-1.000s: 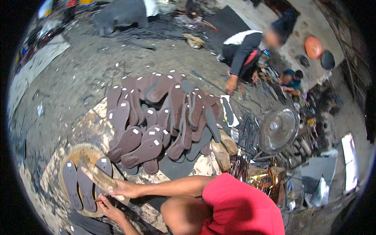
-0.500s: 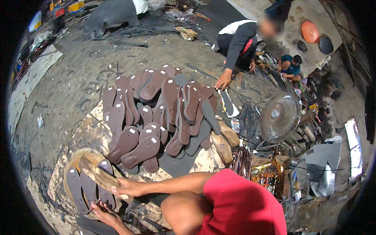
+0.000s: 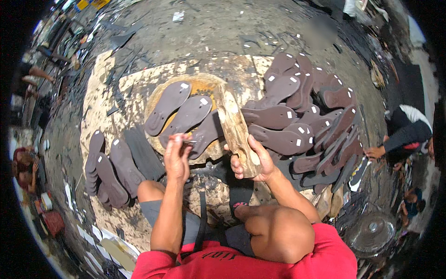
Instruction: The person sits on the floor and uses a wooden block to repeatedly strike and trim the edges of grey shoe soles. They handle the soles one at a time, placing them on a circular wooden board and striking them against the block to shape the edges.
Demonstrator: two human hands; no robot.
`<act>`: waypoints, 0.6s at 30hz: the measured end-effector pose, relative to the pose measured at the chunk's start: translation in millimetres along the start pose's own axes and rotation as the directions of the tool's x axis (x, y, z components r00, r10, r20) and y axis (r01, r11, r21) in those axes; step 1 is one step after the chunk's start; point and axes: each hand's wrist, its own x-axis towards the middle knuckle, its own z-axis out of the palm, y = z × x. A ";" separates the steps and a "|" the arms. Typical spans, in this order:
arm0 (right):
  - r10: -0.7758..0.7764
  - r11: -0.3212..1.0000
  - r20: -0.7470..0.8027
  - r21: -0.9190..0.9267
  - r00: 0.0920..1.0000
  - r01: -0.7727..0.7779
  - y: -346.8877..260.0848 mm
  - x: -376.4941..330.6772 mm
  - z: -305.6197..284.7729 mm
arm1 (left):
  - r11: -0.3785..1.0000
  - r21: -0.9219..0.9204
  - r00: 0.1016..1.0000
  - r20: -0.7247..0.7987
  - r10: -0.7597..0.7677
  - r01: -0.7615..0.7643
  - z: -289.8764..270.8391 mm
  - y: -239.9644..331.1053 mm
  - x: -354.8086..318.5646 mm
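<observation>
I sit on the ground facing a round wooden stump [image 3: 204, 86] with three brown sandal soles [image 3: 186, 116] lying on it. My right hand [image 3: 254, 162] grips the near end of a worn wooden club [image 3: 234, 125], which lies across the stump's right edge. My left hand [image 3: 176, 156] is raised over the stump's near edge and pinches a small thin metal piece [image 3: 189, 141] just above the nearest sole. My bare knee and red shirt fill the bottom of the view.
A big heap of brown soles [image 3: 306, 116] lies to the right of the stump, with a smaller group [image 3: 109, 169] and dark strips [image 3: 145, 153] on the left. Another person [image 3: 406, 135] crouches at the far right. A fan [image 3: 371, 230] stands at the lower right.
The view has swung round, so the stump is now centred. My right hand, which lay on the soles, now holds the wooden club. My left hand has lifted with the small metal piece.
</observation>
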 end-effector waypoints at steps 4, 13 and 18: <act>-0.367 0.530 -0.150 -0.845 0.918 0.074 12.7 13.9 -0.8 | 0.998 -0.050 0.932 0.363 -0.020 0.041 27.7 4.7 -2.0; -0.138 0.790 -0.224 -0.612 0.965 -0.029 31.8 13.6 -6.9 | 0.961 -0.186 0.931 0.339 -0.135 0.207 30.0 -6.9 -5.4; -0.114 0.759 -0.189 -0.650 0.975 -0.038 32.9 11.4 -0.6 | 0.936 -0.290 0.933 0.348 -0.090 0.198 27.5 -9.2 -4.9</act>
